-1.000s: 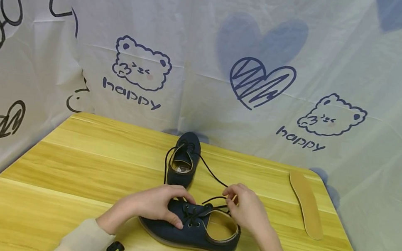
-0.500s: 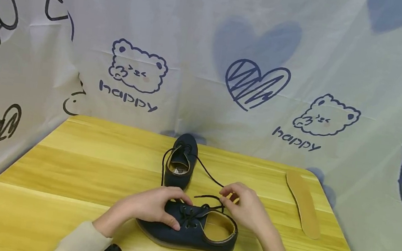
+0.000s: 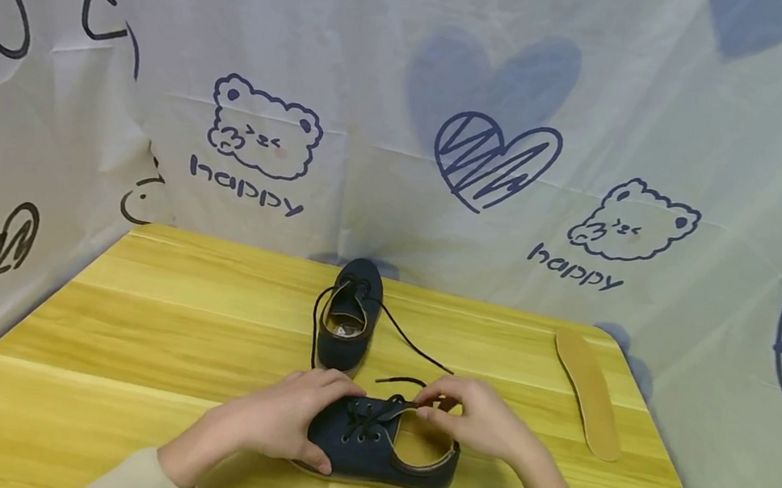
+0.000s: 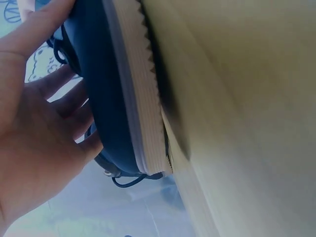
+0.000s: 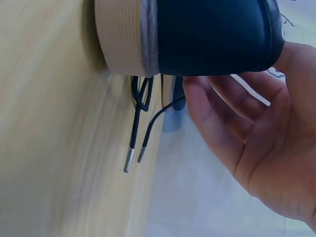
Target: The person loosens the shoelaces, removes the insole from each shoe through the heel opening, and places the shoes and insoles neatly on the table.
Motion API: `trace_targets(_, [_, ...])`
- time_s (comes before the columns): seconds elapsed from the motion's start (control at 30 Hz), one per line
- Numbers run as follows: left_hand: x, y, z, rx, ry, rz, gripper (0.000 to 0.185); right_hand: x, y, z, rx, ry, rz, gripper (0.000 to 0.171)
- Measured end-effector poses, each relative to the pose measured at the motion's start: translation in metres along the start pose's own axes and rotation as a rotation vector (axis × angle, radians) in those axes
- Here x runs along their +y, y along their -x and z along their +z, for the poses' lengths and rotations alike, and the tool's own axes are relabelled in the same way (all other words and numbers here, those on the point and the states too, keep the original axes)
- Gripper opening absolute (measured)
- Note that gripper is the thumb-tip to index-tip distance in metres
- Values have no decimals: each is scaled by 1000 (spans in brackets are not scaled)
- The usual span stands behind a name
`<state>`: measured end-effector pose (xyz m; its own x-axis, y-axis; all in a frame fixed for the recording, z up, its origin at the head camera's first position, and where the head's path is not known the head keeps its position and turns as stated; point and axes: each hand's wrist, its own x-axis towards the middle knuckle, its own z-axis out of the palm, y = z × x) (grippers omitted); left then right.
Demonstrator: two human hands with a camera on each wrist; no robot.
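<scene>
On the wooden tabletop (image 3: 130,342) a dark blue shoe (image 3: 376,450) lies near the front edge; the left hand (image 3: 281,422) curls round its toe, fingers on the far side and thumb on the near side, while the right hand (image 3: 479,422) pinches its black lace (image 3: 399,381) beside the opening; the left wrist view alone shows the ribbed pale sole (image 4: 140,94); the right wrist view alone shows two metal lace tips (image 5: 134,157); a second shoe (image 3: 349,316) stands behind, a tan insole (image 3: 588,394) well apart to the right.
</scene>
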<state>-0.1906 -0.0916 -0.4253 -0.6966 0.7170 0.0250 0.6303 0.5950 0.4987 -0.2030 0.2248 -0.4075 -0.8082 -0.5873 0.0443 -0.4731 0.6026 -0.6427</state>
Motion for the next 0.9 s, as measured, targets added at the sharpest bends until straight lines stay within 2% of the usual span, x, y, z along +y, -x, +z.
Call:
trace_targets(0.17, [1,4,1,20,-19,6,88,4,-1,2,-19,-5,10,18])
trace_targets(0.33, [0,8,-1,11,6,-1,86,3,-1,4,6,-11,1,16])
trace_targets(0.6, [-12,19,-10,42,13,-3,79,-13,-3,20,54,-62,-2,15])
trace_targets(0.77, [-19,33,-17,97,-42,-25,72,-28,-8,35,36,-219,118,15])
trace_targets(0.9, [-21,47,-25,167,-37,-81,64,-42,-15,50,40,-375,176,19])
